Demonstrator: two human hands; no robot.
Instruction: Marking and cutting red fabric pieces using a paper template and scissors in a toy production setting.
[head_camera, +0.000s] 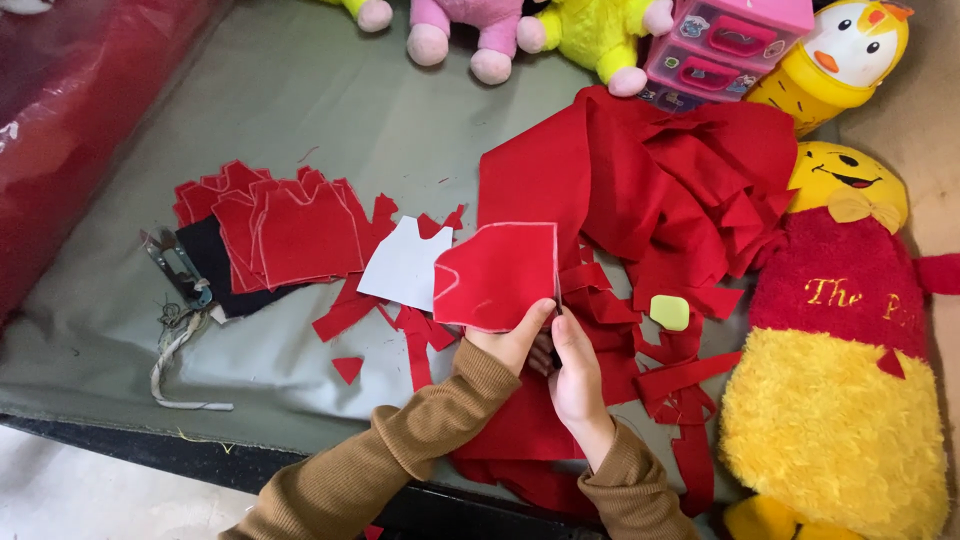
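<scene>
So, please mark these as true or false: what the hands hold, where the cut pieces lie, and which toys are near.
1. The left hand holds a red fabric piece with chalk outline. True.
2. The stack of cut red pieces lies right of the hands. False: it lies to their left.
3. A yellow plush toy in a red shirt lies at the right. True.
4. The white paper pattern is in the right hand. False: it lies on the table.

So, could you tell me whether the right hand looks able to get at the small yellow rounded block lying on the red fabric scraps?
Probably yes. The small yellow rounded block lies uncovered on the red fabric scraps, just beside the right hand, with nothing between them. That hand seems busy at the edge of the red fabric piece, though.
</scene>
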